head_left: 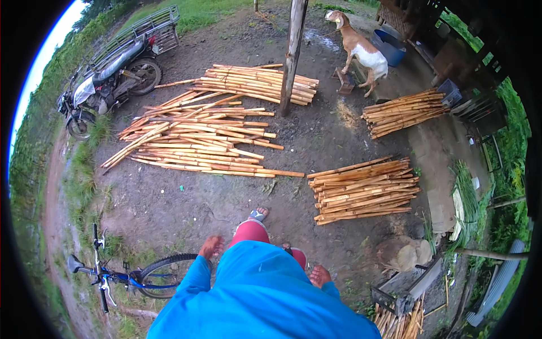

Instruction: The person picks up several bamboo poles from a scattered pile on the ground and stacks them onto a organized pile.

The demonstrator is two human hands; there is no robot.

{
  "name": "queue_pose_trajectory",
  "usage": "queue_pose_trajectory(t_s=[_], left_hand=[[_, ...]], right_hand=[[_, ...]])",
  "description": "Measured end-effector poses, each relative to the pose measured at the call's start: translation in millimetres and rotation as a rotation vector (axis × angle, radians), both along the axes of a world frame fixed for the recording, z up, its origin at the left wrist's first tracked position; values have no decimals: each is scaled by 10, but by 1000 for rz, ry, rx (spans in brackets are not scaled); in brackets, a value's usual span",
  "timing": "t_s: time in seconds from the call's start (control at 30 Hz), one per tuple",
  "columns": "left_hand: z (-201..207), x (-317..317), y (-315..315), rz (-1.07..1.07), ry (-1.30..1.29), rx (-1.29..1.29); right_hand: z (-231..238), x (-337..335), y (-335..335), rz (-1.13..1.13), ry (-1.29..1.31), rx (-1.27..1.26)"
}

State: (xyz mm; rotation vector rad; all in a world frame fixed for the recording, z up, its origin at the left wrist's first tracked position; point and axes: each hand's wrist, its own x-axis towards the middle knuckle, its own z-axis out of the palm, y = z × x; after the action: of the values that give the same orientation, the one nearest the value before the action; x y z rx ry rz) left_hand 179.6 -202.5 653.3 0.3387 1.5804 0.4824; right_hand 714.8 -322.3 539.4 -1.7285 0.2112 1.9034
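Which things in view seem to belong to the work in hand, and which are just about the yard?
Likely the work's (neither the left hand nor the right hand visibly holds anything):
- spread heap of poles
- stack of poles at right centre
- upper-right stack of poles

Probably just about:
- bicycle
- motorbike
- goat
- blue tub

The dirt ground (339, 248) is strewn with loose bamboo poles (197, 150) and neater bamboo stacks (367, 192); a motorcycle (113, 75) and a blue bicycle (116, 276) are also supported.
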Motion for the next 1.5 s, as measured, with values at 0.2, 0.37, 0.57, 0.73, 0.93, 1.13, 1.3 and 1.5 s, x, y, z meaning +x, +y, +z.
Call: queue_pose_trajectory(t_s=[0.2,0.37,0.57,0.73,0.93,1.13,1.3,1.5], left_hand=[[240,28,-22,-8,-5,-11],[194,-35,46,-32,28,-14],[192,-20,155,-36,13,83],[229,68,239,-57,24,102],[307,48,211,-121,48,55],[216,-10,55,-46,-7,104],[146,-61,22,-63,23,95],[197,-46,38,-76,66,59]], right_hand=[[-82,-6,-117,-22,17,14],[24,-70,-117,59,-63,12],[82,-16,6,53,-42,50],[-24,97,82,46,48,93],[132,33,175,101,-53,71],[191,-78,203,129,-73,93],[168,-120,238,120,-30,158],[63,-87,370,96,13,126]])
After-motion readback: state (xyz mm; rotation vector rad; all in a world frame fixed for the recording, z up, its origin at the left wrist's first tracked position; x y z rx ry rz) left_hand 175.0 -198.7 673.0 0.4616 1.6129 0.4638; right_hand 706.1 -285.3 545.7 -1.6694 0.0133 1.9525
